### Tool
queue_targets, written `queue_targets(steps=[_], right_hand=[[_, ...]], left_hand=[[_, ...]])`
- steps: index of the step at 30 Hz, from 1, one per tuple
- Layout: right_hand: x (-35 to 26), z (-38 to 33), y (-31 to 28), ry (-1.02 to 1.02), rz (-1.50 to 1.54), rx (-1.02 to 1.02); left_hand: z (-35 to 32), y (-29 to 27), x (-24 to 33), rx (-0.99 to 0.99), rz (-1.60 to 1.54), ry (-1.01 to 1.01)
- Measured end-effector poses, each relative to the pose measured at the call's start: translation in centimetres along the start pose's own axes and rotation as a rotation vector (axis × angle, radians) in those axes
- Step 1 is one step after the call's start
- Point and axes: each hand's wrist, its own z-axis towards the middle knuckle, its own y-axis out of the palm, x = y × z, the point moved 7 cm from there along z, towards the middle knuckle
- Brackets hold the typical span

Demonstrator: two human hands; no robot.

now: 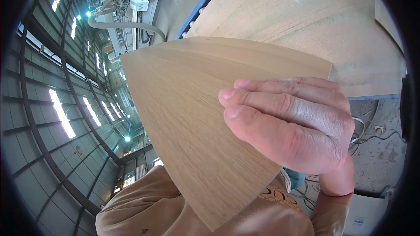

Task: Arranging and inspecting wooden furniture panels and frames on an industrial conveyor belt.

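Observation:
A light brown wood-grain panel (188, 118) fills the middle of the view, held up tilted close in front of my chest. Its lower corner points down towards my shirt. My right hand (293, 122) lies against the panel's face near its right side, fingers stretched out flat and pointing left. Pale dust coats the back of this hand and its knuckles. The right forearm comes up from the lower right. My left hand does not show; the panel covers part of my body on that side.
Behind the panel, at the upper right, lies a large dusty board (302, 13) on a blue-edged roller frame (203, 4). A machine with a grey hose (127, 25) stands at the upper left. Cables (385, 136) run over the floor at right, above a white box (365, 216).

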Motion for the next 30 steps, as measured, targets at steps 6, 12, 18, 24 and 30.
queue_targets(steps=[6, 12, 18, 24, 30], right_hand=[[0.2, -0.2, -0.5, -0.018, 0.023, 0.005], [-0.1, -0.3, 0.1, 0.0, 0.021, 0.007], [-0.3, -0.7, -0.2, 0.074, 0.01, -0.026], [-0.7, -0.9, 0.0, 0.056, 0.006, -0.025], [-0.5, -1.1, 0.3, 0.042, 0.006, 0.002]], left_hand=[[-0.6, -0.5, 0.6, 0.02, 0.032, -0.007], [-0.5, -0.2, 0.7, 0.034, 0.029, -0.012], [-0.5, -0.6, 1.3, 0.059, 0.057, -0.01], [-1.8, -1.6, 0.7, 0.091, 0.079, -0.034], [-3.4, -2.3, -0.1, 0.115, 0.102, -0.068]])
